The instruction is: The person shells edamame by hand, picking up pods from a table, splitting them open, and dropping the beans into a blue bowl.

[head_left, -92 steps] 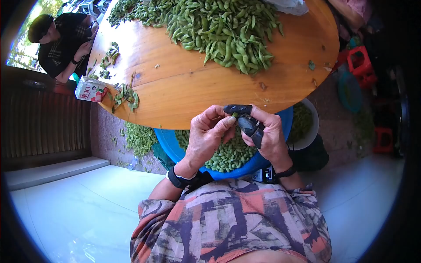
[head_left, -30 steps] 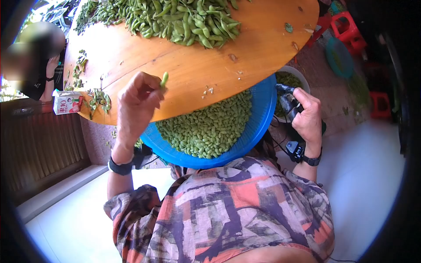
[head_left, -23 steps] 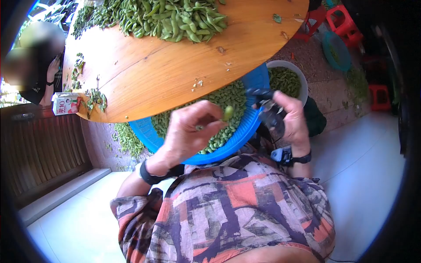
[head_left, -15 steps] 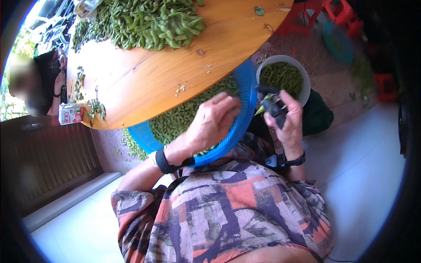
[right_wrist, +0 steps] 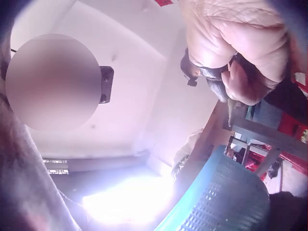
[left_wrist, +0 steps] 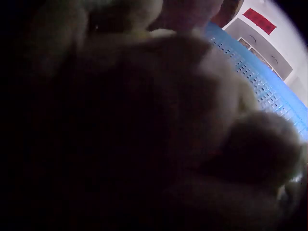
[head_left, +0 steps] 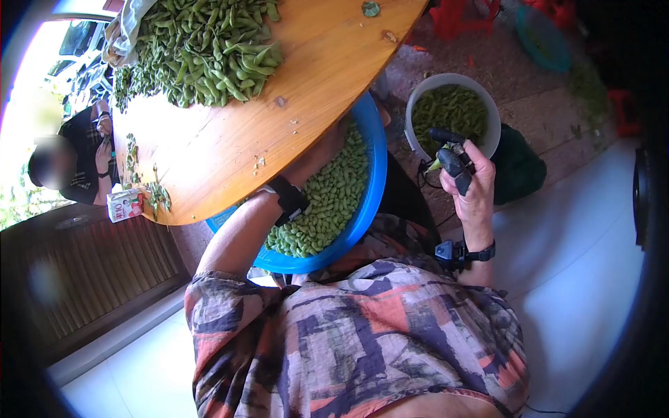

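Layout, seen from my seat. Before me: basin [head_left: 380,157] w/ beans [head_left: 317,212] in it, partly under tbl. [head_left: 327,83] edge. On tbl., far side: pod heap [head_left: 209,59], bag [head_left: 125,35] at its L; near L edge: carton [head_left: 125,206], leaves [head_left: 159,198] just R of it. Floor, R of basin: bucket [head_left: 494,115] holding pods [head_left: 449,111]; sack [head_left: 519,167] beside, to R. Behind bucket: stool [head_left: 460,19]; tub [head_left: 559,61] farther R.

Head view looks down from above; left wrist's, very near; right wrist's faces up; all 3 share the blue basket [head_left: 379,157].
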### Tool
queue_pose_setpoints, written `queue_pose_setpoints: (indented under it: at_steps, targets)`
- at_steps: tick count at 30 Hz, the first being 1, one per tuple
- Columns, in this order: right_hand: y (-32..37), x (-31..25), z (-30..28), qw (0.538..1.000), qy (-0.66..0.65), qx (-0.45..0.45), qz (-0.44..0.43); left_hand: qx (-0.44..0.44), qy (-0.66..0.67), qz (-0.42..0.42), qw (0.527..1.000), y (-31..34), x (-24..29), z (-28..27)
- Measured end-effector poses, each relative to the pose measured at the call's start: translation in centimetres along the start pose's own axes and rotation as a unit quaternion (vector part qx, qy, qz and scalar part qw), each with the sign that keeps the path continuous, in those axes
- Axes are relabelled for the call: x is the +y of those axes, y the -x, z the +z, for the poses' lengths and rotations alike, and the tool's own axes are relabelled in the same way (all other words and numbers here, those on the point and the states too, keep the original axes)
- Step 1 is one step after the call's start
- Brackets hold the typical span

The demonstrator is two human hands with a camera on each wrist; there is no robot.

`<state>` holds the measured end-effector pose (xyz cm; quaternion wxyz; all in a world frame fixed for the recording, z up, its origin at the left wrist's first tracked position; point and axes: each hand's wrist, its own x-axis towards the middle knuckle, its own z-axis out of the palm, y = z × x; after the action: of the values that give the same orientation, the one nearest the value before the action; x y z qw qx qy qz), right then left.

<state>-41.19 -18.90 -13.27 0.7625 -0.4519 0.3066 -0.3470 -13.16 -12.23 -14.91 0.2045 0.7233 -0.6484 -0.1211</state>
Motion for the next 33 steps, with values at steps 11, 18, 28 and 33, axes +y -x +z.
queue_pose_setpoints:
  at_steps: [11,18,28,33]
  targets:
    - [-0.1,0.3,-0.3,1.000,0.005,-0.004,-0.030,0.039,-0.110,0.001,0.993,0.5,-0.8,1.6]
    - [-0.1,0.1,-1.1,0.998,-0.030,0.000,-0.054,0.036,0.012,-0.072,0.997,2.6,1.7,0.7]
    - [0.0,-1.1,-4.4,0.991,-0.012,0.085,-0.098,-0.112,0.484,-0.169,0.851,3.0,10.3,-4.6]
    - [0.2,-3.2,-2.3,0.989,-0.009,0.085,-0.119,-0.031,0.578,-0.108,0.809,2.1,12.5,-4.5]
